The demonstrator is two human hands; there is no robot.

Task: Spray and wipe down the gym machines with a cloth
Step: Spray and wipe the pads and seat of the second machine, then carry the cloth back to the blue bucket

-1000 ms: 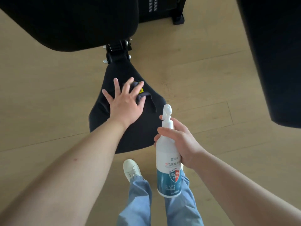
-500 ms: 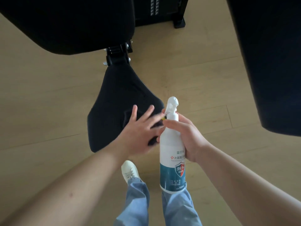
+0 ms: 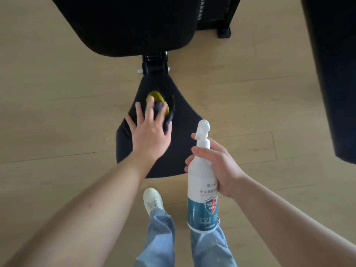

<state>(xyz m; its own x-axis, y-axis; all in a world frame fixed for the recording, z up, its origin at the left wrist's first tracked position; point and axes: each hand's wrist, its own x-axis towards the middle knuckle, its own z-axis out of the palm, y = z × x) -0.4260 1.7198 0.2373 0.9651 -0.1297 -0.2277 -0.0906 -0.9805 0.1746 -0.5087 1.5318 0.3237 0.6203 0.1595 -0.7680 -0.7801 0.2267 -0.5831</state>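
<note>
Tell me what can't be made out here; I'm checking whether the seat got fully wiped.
All head view:
- Cloth: blurred by motion and partly under the left hand; its full extent is unclear.
- Seat pad: no telling wet from dry on the black surface; part lies under the hand and forearm.
- Spray bottle label: small print unreadable; right hand covers one edge.
- Backrest: cut off by the top edge.

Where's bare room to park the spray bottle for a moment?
Bare wood floor left of the black padded seat, and more between seat and the dark pad at right. Crowded: seat under the left hand and dark cloth; floor by the white shoe.
</note>
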